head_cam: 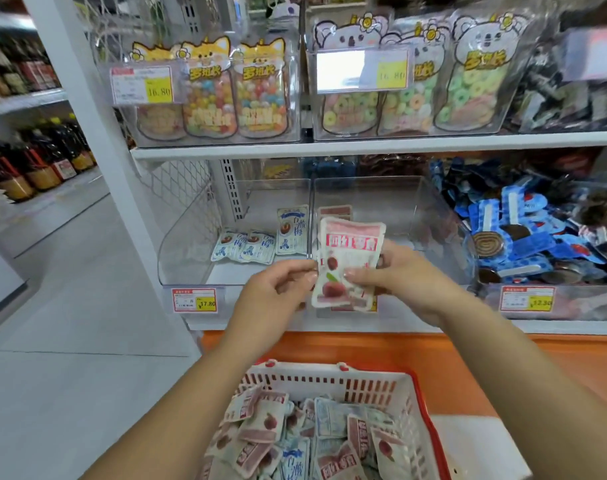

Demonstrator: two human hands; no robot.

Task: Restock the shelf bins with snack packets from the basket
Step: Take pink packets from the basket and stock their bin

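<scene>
Here, I am watching both hands meeting in front of the lower shelf. The right hand [395, 271] is gripping a small stack of pink-and-white plastic snack packets [350, 251] printed with red fruit, its thumb lying across the front and its fingers curling behind. The left hand [278, 289] is pinching the stack's left edge between thumb and fingertips. The packets are standing upright in the grip, resting on nothing, and I cannot tell how many the stack holds.

Directly behind the grip, a clear plastic middle bin [416, 209] is holding one more pink packet [335, 212], which is showing just above the stack. Left of the grip, a second clear bin [188, 237] is showing a few blue-and-white packets [246, 244] lying on its floor. Right of the grip, a third clear bin [579, 301] is brimming with blue-wrapped snacks [523, 237].

Below the grip, between the forearms, a white slotted plastic basket with a red rim [329, 379] is sitting loaded with mixed pink and blue packets [295, 438]. Red-and-yellow price tags [194, 300] are hanging under the bins.
</scene>
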